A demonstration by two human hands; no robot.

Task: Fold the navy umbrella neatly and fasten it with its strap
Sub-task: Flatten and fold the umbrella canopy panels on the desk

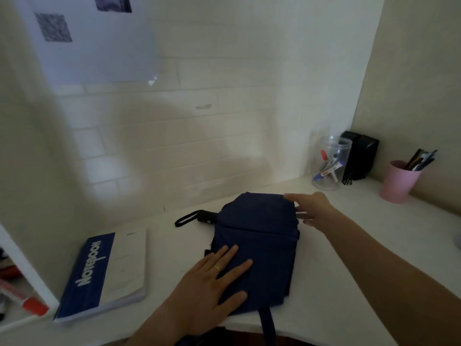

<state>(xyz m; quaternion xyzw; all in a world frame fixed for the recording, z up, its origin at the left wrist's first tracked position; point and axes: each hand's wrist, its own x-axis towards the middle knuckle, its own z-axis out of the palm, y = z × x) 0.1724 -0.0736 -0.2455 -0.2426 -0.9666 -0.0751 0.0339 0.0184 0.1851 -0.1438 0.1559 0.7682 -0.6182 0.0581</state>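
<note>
The navy umbrella (259, 236) lies collapsed on the white desk, its cloth spread flat in wide folds. Its black handle (207, 217) with a wrist loop (184, 219) points to the left. The navy strap (268, 323) hangs off the desk's front edge. My left hand (212, 283) rests flat on the near left part of the cloth, fingers spread. Fingers extended, my right hand (311, 208) touches the far right edge of the cloth.
A blue and white notebook (104, 273) lies to the left of the umbrella. At the back right stand a clear jar of markers (330, 163), a black box (359, 156) and a pink cup of pens (399, 181). A tiled wall closes the back.
</note>
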